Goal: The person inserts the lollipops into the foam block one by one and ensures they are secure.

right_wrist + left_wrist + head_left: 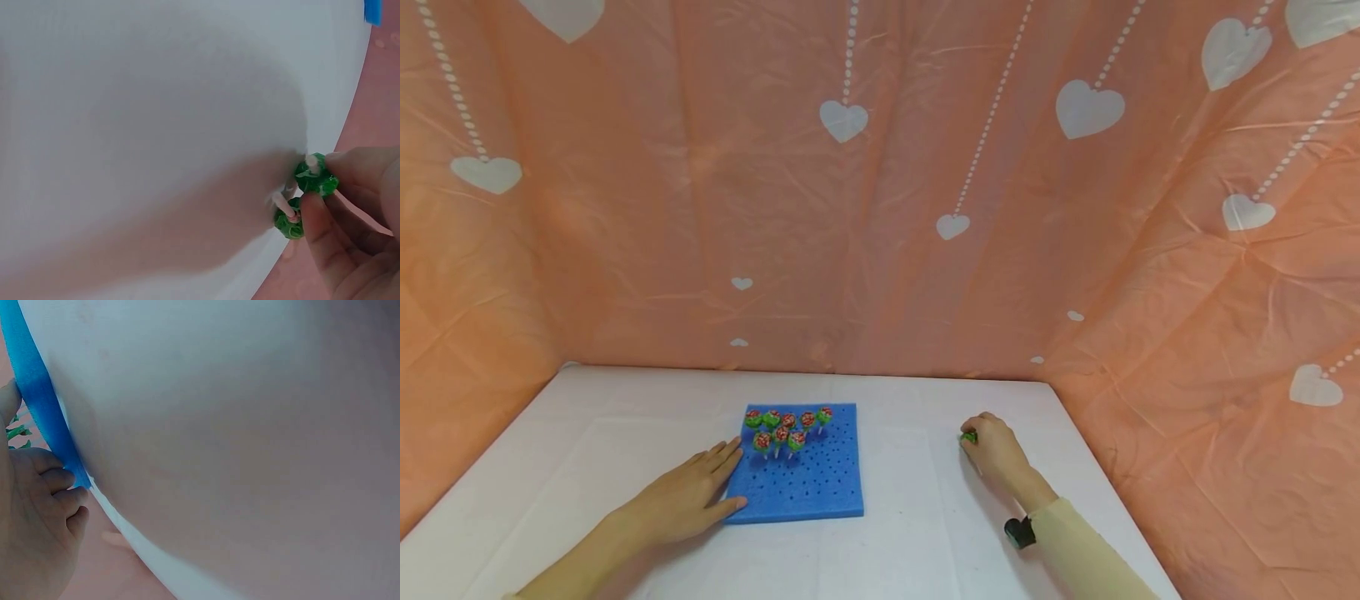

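My left hand [688,496] lies along the left side of a blue foam board [820,498], with fingers extended and thumb and fingertips at its edge. Several lollipops [781,434] in red and green wrappers stand upright on their sticks toward the board's far left part. Off to the right, my right hand [996,454] is low over the table. The right wrist view has its thumb and fingers pinching a green-wrapped lollipop [317,176], its pale stick pointing toward the camera. A second green lollipop [289,220] is right beside the thumb.
Many small holes dot the blue board. A white cloth covers the table [910,483]. Orange curtains [880,208] with white hearts enclose the back and sides. A dark wrist device [1020,532] sits at the right sleeve [1086,550].
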Tool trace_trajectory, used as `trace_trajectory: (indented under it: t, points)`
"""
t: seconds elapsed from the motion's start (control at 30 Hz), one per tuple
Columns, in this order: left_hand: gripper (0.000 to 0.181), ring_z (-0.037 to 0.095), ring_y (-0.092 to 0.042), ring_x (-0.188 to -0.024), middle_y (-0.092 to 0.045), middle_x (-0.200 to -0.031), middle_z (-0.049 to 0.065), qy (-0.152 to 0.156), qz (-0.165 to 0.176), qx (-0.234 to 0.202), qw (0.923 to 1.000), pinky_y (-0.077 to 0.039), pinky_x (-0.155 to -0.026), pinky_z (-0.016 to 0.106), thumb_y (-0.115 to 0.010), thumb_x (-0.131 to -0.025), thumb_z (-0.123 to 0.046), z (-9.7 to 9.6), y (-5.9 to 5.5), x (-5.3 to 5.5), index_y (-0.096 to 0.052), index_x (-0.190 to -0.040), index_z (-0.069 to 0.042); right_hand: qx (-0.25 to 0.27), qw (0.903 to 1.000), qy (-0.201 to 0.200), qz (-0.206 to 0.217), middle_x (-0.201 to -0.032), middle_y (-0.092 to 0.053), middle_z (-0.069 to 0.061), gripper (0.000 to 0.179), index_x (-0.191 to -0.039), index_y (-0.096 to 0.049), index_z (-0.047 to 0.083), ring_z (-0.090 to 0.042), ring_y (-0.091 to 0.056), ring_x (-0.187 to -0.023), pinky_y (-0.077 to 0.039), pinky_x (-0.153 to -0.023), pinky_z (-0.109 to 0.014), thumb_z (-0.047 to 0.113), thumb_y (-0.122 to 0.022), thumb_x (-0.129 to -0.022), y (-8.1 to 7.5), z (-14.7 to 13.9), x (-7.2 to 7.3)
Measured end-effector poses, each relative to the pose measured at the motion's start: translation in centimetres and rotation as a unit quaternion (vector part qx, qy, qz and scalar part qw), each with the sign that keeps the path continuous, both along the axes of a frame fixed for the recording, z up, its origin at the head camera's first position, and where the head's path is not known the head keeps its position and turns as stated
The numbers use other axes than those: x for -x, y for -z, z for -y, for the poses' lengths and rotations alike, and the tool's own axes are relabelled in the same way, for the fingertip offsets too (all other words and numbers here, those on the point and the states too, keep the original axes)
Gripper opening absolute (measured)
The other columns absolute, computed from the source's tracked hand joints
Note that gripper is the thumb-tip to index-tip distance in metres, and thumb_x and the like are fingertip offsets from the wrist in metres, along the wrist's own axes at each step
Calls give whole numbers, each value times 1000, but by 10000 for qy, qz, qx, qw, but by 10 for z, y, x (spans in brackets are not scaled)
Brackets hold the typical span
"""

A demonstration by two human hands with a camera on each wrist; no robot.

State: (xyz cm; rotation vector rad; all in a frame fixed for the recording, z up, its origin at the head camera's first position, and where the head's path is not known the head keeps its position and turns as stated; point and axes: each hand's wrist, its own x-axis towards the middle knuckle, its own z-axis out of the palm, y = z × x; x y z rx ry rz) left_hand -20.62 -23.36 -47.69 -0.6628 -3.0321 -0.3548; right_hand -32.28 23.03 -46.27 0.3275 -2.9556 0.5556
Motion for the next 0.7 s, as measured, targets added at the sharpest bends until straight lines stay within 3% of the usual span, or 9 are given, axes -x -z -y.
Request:
trace_trajectory:
  t: [0.4, 0.7]
  points:
    - [84, 48, -38, -146, -38, -159, 27, -13, 138, -61, 9999, -36, -118, 61, -49, -99, -62, -1, -1, 0, -48, -145, 8, 117, 9998, -80, -122, -101, -71, -11, 14, -101, -74, 3, -22, -68, -90, -61, -79, -38, 5, -76, -87, 3, 0, 0]
    - [84, 49, -39, -145, -38, -159, 28, 3, 169, -26, 9999, -36, -118, 62, -50, -99, -61, -1, -1, 0, -47, -146, 9, 721, 9970, 0, -269, -107, -70, -8, 16, -108, -72, 6, -13, -62, -81, -53, -67, -25, 10, -71, -92, -5, 10, -9]
